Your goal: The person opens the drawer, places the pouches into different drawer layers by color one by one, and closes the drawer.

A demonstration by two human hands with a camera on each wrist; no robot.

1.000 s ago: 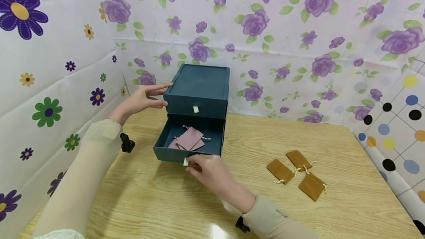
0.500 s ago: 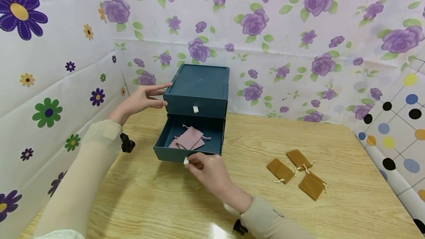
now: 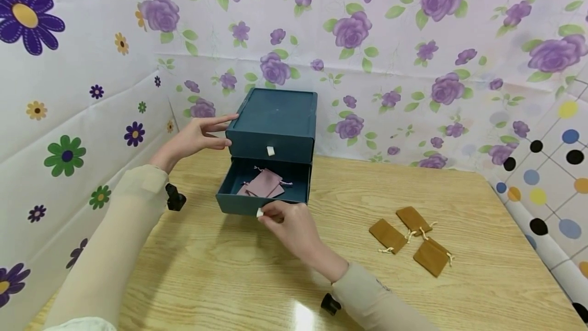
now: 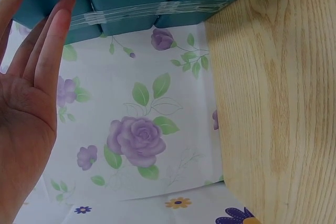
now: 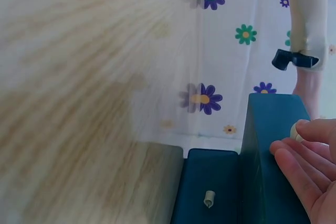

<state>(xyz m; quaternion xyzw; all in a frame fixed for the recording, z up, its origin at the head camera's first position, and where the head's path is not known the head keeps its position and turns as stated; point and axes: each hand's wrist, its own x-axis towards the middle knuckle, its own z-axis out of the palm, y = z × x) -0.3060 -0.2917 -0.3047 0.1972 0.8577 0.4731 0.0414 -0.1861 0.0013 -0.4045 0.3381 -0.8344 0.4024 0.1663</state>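
Observation:
A dark teal two-drawer box (image 3: 275, 111) stands at the back of the table, its upper drawer front (image 3: 248, 147) closed. The lower drawer (image 3: 239, 205) is pulled out, with pink drawstring pouches (image 3: 265, 183) lying inside. My right hand (image 3: 294, 229) pinches the white knob (image 3: 260, 212) of that lower drawer between thumb and fingers, also visible in the right wrist view as a hand (image 5: 315, 166) at the drawer front. My left hand (image 3: 195, 137) rests with extended fingers against the box's upper left side; in the left wrist view the fingertips of the hand (image 4: 31, 93) touch the teal side.
Brown drawstring pouches (image 3: 387, 236) lie in a group on the wooden table (image 3: 206, 280), right of the box. Floral cloth (image 3: 390, 65) hangs behind, with patterned cloth on both sides. A strip of clear tape (image 4: 157, 10) runs along the box side.
The lower drawer has slid a little inward with my right hand on its knob, and the pink pouches have moved back with it. My left hand has stayed in place.

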